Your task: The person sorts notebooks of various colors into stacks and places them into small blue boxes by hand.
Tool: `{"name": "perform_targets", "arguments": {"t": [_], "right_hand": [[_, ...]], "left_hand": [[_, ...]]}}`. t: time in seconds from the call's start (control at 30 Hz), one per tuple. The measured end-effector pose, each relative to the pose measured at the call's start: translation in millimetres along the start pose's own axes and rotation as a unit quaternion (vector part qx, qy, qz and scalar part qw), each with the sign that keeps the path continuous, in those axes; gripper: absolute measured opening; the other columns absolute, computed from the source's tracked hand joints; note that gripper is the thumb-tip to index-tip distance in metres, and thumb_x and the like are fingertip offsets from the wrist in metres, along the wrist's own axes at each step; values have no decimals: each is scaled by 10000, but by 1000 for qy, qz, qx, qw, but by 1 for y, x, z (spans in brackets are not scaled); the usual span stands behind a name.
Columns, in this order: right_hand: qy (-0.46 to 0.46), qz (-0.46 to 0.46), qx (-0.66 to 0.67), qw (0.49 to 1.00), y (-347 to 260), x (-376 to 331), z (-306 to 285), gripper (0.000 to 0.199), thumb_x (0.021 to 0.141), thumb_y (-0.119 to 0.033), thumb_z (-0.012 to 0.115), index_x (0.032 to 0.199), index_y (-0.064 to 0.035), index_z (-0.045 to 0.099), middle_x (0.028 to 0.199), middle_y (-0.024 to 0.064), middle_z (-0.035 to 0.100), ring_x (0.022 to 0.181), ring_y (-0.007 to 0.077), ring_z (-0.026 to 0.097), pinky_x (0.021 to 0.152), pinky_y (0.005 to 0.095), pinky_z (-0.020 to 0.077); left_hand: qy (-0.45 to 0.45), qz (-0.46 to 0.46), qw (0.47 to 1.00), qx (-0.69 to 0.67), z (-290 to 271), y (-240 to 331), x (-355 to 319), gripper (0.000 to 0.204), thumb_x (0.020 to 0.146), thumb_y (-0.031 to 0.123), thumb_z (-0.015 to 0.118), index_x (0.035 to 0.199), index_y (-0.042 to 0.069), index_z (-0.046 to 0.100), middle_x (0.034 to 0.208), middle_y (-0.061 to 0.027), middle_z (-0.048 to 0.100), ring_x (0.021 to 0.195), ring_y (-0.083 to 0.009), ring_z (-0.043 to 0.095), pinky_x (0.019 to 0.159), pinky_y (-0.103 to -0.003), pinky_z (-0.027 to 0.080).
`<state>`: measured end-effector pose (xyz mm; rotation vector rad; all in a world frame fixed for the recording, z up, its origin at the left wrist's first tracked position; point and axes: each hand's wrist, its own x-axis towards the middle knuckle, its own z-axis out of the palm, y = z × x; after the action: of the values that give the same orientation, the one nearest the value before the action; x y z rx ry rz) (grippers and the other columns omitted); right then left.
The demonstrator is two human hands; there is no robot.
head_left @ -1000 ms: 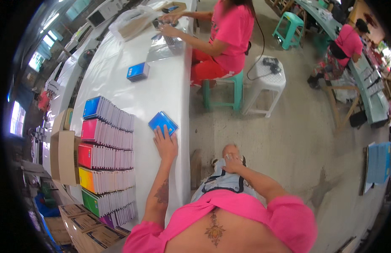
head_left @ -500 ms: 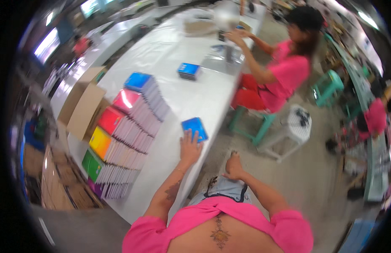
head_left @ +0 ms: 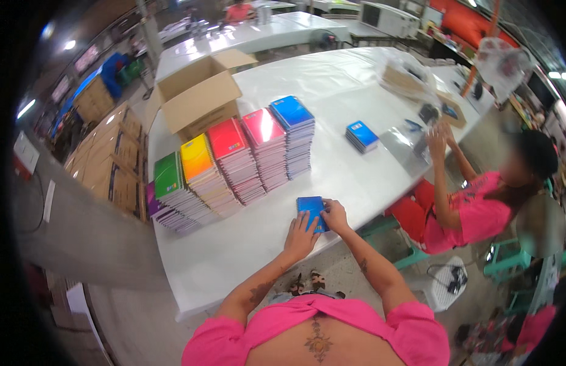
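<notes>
A blue spiral notebook (head_left: pixel 309 204) lies on the white table (head_left: pixel 258 241) near its front edge. Spread fingers of my left hand (head_left: pixel 302 238) rest flat on its cover. My right hand (head_left: pixel 336 216) has its fingers bent round the notebook's right edge. To the left stand tall stacks of spiral notebooks: blue (head_left: pixel 292 111), pink (head_left: pixel 264 126), red (head_left: pixel 228 138), yellow (head_left: pixel 197 152), green (head_left: pixel 169 175) and purple (head_left: pixel 152 200). A small pile of blue notebooks (head_left: pixel 362 135) sits farther back on the right.
An open cardboard box (head_left: pixel 200 100) stands behind the stacks. At the table's right side sits a co-worker in a pink shirt (head_left: pixel 487 204), hands raised over the table. A white stool (head_left: pixel 444 287) is on the floor at right. Closed cartons (head_left: pixel 112 158) are piled at left.
My right hand has come up from beside my leg to the blue notebook's edge. My left hand stays on the cover. The view has turned to the right.
</notes>
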<state>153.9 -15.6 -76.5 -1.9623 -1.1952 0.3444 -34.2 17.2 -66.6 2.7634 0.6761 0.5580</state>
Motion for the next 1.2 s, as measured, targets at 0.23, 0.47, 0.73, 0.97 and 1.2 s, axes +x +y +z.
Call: {"name": "perform_targets", "arguments": {"t": [0.23, 0.47, 0.73, 0.97, 1.2], "right_hand": [[-173, -50, -116, 977, -79, 34, -36, 328, 809, -118, 715, 1126, -56, 657, 1095, 171, 639, 995, 363, 641, 871, 452, 525], [63, -473, 75, 875, -247, 98, -59, 366, 816, -6, 668, 1177, -50, 640, 1235, 129, 606, 1097, 347, 569, 933, 457, 452], [-23, -536, -71, 841, -288, 141, -2, 347, 856, -113, 639, 1202, -86, 639, 1165, 81, 619, 1118, 282, 573, 948, 424, 431], [45, -550, 19, 834, -286, 129, -21, 336, 822, -123, 688, 1157, -132, 663, 1114, 54, 622, 1057, 245, 593, 896, 407, 434], [-59, -521, 120, 843, -295, 142, -29, 238, 841, -101, 672, 1078, -105, 684, 1082, 75, 678, 1062, 280, 615, 930, 454, 436]], "left_hand": [[10, -101, 995, 3, -27, 19, -8, 551, 938, 398, 591, 1391, 92, 525, 1480, -232, 408, 1389, -412, 351, 1100, -583, 304], [322, -157, 917, 174, -208, -36, 60, 550, 902, 248, 622, 1394, 29, 507, 1471, -204, 454, 1392, -380, 387, 1138, -591, 244], [199, -196, 923, 264, -279, -97, 29, 489, 885, 93, 568, 1368, 44, 507, 1154, -179, 663, 1110, -327, 623, 950, -451, 483], [356, -268, 874, 191, -327, -24, 34, 273, 955, 85, 559, 1214, 80, 646, 1041, -229, 669, 901, -339, 680, 727, -407, 520], [387, -303, 822, -288, -377, -22, 5, 285, 930, 55, 557, 1204, 68, 634, 1093, -148, 684, 880, -275, 683, 755, -333, 527]]}}
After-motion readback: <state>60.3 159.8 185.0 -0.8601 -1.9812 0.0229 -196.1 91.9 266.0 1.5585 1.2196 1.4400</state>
